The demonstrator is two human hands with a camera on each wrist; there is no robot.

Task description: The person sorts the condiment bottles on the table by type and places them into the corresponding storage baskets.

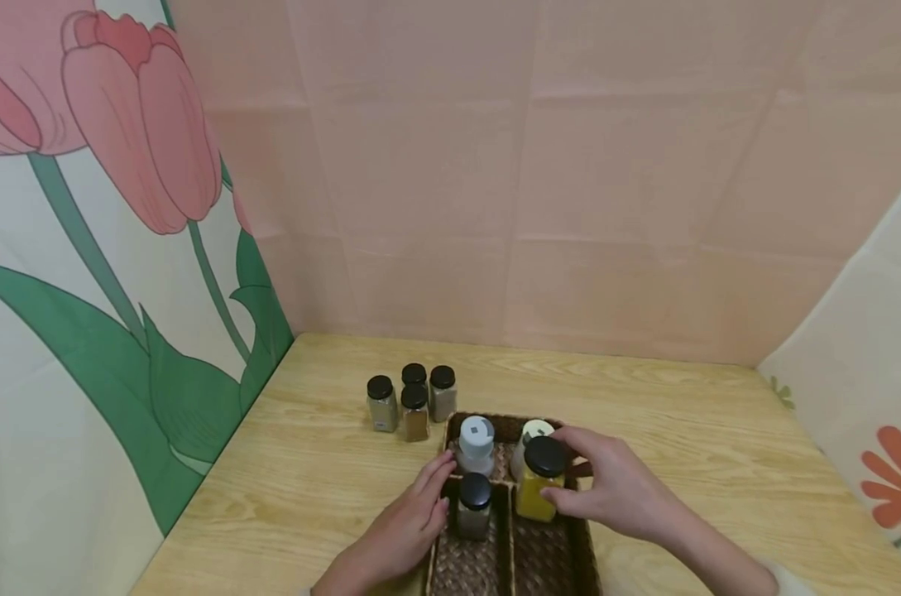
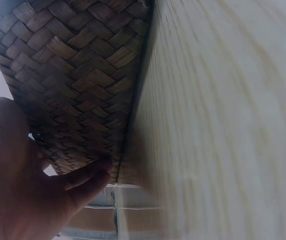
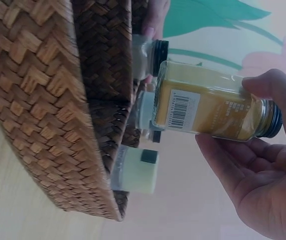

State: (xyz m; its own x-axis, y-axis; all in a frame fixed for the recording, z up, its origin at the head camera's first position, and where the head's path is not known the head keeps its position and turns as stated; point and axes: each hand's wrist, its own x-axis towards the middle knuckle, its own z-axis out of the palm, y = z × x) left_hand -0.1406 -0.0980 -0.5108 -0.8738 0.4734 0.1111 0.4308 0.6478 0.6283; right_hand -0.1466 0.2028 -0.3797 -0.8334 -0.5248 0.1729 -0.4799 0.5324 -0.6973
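My right hand (image 1: 625, 492) pinches a spice jar (image 1: 541, 484) of yellow powder with a black lid between thumb and fingers. In the right wrist view this jar (image 3: 205, 102) shows a barcode label and is above the woven basket's rim. The brown divided basket (image 1: 511, 542) stands on the table. Against its left outer side rests my left hand (image 1: 405, 526), fingers extended along the wall (image 2: 73, 80). Inside the basket are a black-lidded jar (image 1: 474, 509) in the left compartment, and a white-capped bottle (image 1: 476, 447) and a cream-lidded container (image 1: 534, 432) in the back section.
Several black-lidded spice jars (image 1: 414, 414) stand grouped on the wooden table (image 1: 301, 497), behind and left of the basket. A pink cloth wall (image 1: 510, 182) rises at the table's back edge, with a tulip-printed cloth (image 1: 107, 331) on the left and a flowered cloth (image 1: 867, 397) on the right.
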